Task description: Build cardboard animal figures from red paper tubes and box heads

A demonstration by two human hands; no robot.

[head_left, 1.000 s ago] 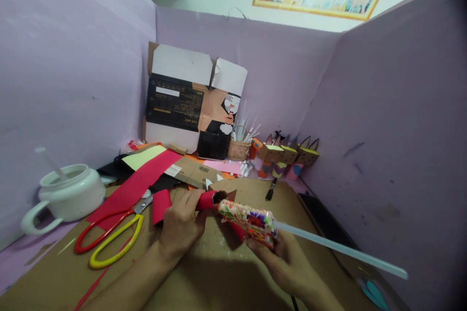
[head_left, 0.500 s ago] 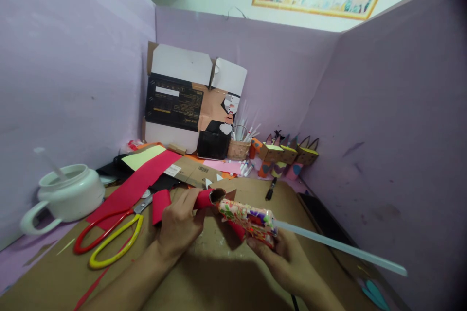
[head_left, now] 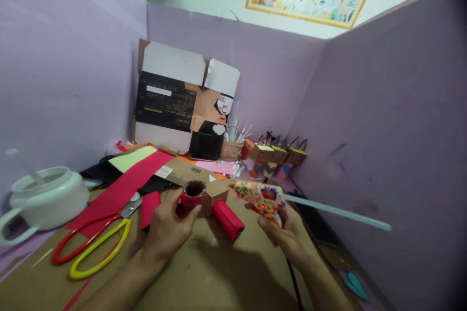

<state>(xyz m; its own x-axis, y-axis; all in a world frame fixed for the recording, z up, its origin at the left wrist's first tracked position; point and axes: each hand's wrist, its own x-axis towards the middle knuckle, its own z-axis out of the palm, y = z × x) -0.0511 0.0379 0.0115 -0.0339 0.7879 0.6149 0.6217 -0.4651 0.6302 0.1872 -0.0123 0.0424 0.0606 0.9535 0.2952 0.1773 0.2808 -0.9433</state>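
Note:
My left hand is closed around a short red cardboard tube, held upright with its open end towards me. In my right hand is a flower-patterned hot glue gun, its nozzle pointing left and a long glue stick sticking out of its back. A gap separates the nozzle from the tube. Between the hands a second red tube lies on the cardboard, beside a small brown cardboard box. Another red rolled piece rests left of my left hand.
Scissors with red and yellow handles lie at left, near a white pot. Red paper strip stretches behind them. At the back stand a flattened box, a basket of glue sticks and several cardboard animal figures.
The glue gun has drawn back to the right, away from the tube. My left hand has turned the tube upright. The small box and second tube now show more fully.

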